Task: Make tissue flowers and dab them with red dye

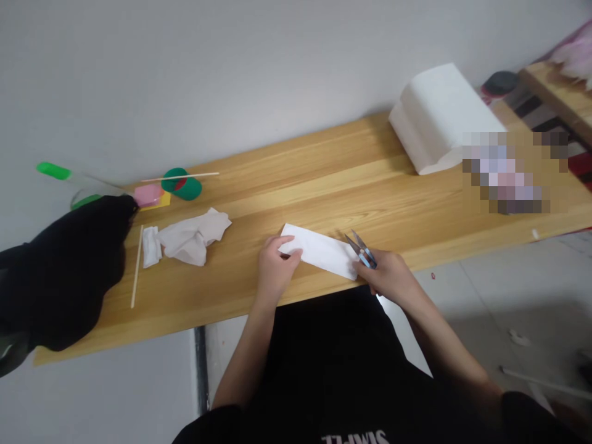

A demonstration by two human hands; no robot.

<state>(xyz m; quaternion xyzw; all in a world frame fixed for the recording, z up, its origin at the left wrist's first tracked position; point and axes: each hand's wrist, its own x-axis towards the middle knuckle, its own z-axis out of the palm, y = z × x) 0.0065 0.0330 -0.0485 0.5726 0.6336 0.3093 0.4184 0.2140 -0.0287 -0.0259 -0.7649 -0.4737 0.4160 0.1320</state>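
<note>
A folded-looking white paper strip lies slantwise near the front edge of the wooden table. My left hand grips its left end, thumb and forefinger showing on top and a gap between them. The other fingertips are hidden. My right hand is closed around small thread snips with blue handles, their blades apart and pointing up and away from me. The snips are over the strip's right end, and the right thumb touches that end.
A large white stack of paper towels stands at the back right, beside a pixelated patch. Leftward lie a crumpled tissue, a small white packet, wooden sticks, a green cup, pink sticky notes and black cloth.
</note>
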